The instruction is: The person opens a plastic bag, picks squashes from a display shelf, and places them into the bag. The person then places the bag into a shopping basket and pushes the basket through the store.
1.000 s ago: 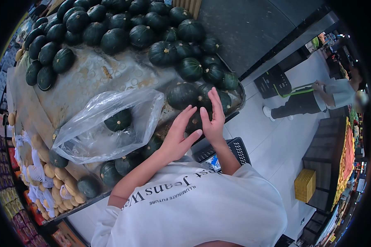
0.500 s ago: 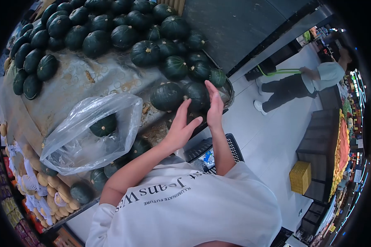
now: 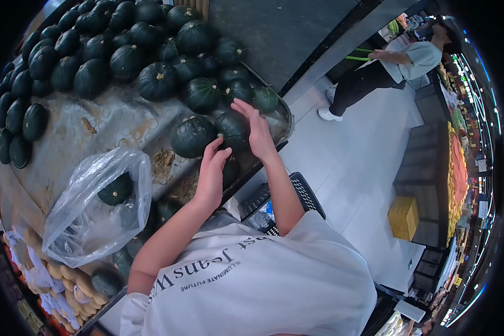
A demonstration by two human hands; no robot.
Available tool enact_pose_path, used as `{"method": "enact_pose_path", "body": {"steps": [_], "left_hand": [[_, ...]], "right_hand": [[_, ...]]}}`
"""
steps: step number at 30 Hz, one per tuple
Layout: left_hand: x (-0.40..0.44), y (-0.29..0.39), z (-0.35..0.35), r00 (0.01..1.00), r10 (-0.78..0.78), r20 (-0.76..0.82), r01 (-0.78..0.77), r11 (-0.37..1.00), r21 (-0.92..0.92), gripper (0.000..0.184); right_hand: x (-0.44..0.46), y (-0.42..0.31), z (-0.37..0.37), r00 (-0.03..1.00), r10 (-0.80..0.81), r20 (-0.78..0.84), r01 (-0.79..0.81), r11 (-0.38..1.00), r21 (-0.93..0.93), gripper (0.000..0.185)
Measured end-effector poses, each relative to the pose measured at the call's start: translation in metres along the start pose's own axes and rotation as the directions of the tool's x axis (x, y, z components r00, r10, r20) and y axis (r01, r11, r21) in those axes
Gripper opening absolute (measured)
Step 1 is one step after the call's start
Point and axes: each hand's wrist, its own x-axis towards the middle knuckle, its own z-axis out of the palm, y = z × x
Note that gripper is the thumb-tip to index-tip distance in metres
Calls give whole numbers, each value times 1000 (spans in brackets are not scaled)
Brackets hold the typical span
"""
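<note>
Dark green pumpkins are heaped on the display; one pumpkin (image 3: pixel 232 127) lies near its right edge, between my two hands. My right hand (image 3: pixel 257 131) is stretched out with its palm towards that pumpkin's right side. At the near side is my left hand (image 3: pixel 210 173), thumb apart from the fingers, fingertips at the pumpkin's lower left; whether they press on it I cannot tell. Another pumpkin (image 3: pixel 193 137) sits just left of it. To the left, a clear plastic bag (image 3: pixel 95 224) lies wide at its mouth with one pumpkin (image 3: pixel 116 190) in it.
Potatoes (image 3: pixel 75 285) and fruit in white foam nets (image 3: pixel 39 274) lie at the lower left. A black shopping basket (image 3: pixel 305 193) is beside my body. Across the floor, a person (image 3: pixel 397 67) stands upper right, near a yellow crate (image 3: pixel 403 218).
The view has shifted, so the display sits further left. My left hand has turned more upright against the pumpkin, and my right hand reaches slightly further over it. The other person's pose has changed.
</note>
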Motion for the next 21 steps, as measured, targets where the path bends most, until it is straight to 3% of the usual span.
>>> {"method": "enact_pose_path", "body": {"steps": [4, 7, 10, 13, 15, 19, 21], "left_hand": [[5, 12, 4, 998, -38, -44, 40, 998, 52, 56], [-1, 16, 9, 997, 12, -79, 2, 985, 173, 60], [-2, 21, 9, 997, 58, -53, -48, 985, 166, 66], [3, 28, 9, 999, -2, -52, 12, 980, 199, 70], [3, 35, 12, 996, -44, -75, 61, 968, 242, 71], [21, 31, 0, 998, 26, -58, -13, 978, 208, 73], [25, 27, -3, 998, 23, -56, -13, 986, 166, 73]], "right_hand": [[3, 4, 15, 999, 14, -45, -15, 1000, -17, 64], [1, 3, 24, 993, 37, -114, -38, 999, -5, 66], [-2, 8, 27, 989, 21, -147, -23, 1000, -15, 69], [6, 13, 27, 986, 86, -142, -65, 987, 149, 70], [7, 13, 28, 982, 110, -156, -92, 989, 118, 70], [4, 3, 39, 985, 51, -165, -63, 996, -66, 69], [3, 4, 41, 982, 52, -182, -58, 998, -28, 69]]}}
